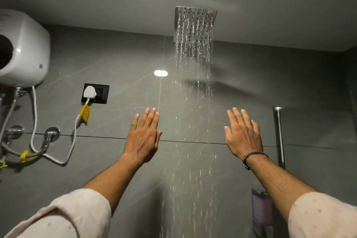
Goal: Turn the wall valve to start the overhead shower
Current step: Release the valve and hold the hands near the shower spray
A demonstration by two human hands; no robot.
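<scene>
A square chrome overhead shower head (193,24) hangs below the ceiling and water streams (190,121) fall from it down the middle of the view. My left hand (144,137) is raised to the left of the stream, fingers straight and together, holding nothing. My right hand (243,135), with a cord bracelet at the wrist, is raised to the right of the stream, fingers spread, also holding nothing. Neither hand touches the water. The shower's wall valve is out of view.
A white water heater (23,48) is mounted at upper left with hoses and two angle valves (51,134) below it. A white plug sits in a black socket (95,93). At right stand a chrome vertical bar (280,137) and a soap dispenser (261,210).
</scene>
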